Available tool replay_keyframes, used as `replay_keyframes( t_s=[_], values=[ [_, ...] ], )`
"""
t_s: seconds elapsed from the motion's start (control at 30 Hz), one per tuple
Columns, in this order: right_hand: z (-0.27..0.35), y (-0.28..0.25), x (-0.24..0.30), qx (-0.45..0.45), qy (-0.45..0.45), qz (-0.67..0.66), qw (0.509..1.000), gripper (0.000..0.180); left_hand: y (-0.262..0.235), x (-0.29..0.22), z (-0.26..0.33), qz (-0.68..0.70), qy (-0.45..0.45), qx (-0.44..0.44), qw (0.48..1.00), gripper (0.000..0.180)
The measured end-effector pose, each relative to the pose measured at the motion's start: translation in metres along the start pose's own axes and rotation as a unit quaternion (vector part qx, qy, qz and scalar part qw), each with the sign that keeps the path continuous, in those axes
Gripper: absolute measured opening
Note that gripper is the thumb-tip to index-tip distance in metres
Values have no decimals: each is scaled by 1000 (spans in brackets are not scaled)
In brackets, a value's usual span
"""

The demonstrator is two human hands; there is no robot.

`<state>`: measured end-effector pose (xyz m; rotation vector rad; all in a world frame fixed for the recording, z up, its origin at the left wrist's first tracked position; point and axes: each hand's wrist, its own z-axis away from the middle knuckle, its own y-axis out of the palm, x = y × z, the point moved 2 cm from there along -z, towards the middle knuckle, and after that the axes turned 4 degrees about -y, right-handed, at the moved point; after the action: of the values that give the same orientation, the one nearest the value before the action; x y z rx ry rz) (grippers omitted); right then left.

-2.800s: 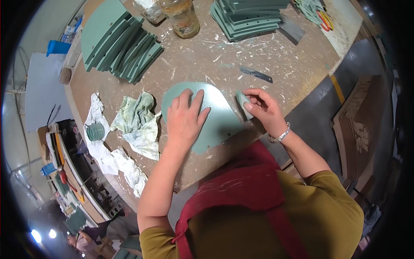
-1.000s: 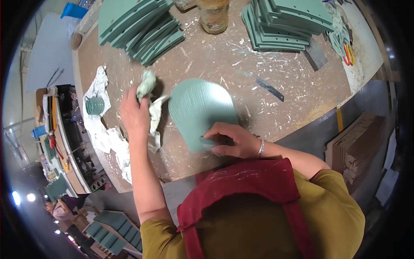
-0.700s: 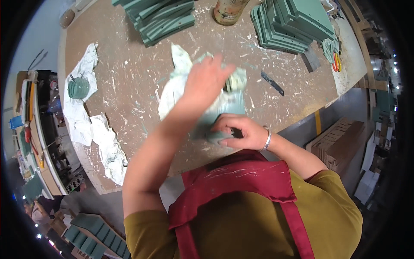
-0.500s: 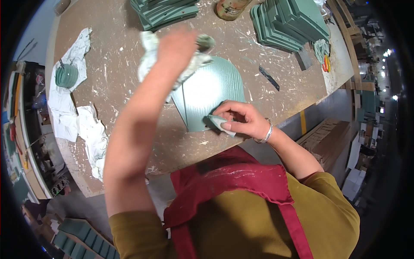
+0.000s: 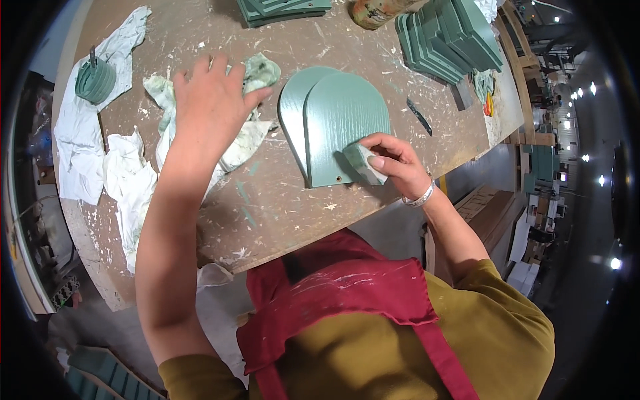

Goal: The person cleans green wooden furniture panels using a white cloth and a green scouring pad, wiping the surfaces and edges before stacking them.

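Observation:
Two glossy green arched panels point(image 5: 347, 123) lie overlapped on the paint-spotted workbench. A small hole shows near the top panel's lower edge. My right hand point(image 5: 398, 165) pinches a small pale green-and-white block point(image 5: 364, 164) between thumb and fingers, over that panel's near right corner; I cannot tell what it is made of. To the left of the panels, my left hand point(image 5: 215, 97) is palm down with fingers spread, over a crumpled, green-stained white cloth point(image 5: 245, 143). It does not grip the cloth.
Stacks of green panels point(image 5: 283, 10) point(image 5: 450, 40) stand at the far side, with a stained jar point(image 5: 375, 12) between them. A dark blade-like strip point(image 5: 420, 117) lies to the right. A green-coated cup point(image 5: 95, 80) and white cloths point(image 5: 127, 180) are at left.
My left hand has moved left with the cloth, off the panels, and its fingers have spread. The second panel's arched top is now uncovered. My right hand still holds the block.

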<state>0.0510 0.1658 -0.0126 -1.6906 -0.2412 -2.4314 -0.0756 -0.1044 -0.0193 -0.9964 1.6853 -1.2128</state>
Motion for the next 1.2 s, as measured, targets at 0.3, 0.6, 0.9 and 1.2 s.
replay_keyframes(
  t_s=[0.3,0.6,0.9,1.2],
  values=[
    [0,0,1,12,4,-71,997,32,1,-86,-61,295,145,72,942,22],
    [0,-3,-4,35,-30,-105,993,26,80,-136,-127,297,135,311,893,30],
    [-3,0,-3,37,-21,-118,992,27,73,-135,-132,276,151,403,859,25],
    [-5,5,-5,-3,-29,-93,995,22,74,-123,-129,379,148,392,825,25]
  ],
)
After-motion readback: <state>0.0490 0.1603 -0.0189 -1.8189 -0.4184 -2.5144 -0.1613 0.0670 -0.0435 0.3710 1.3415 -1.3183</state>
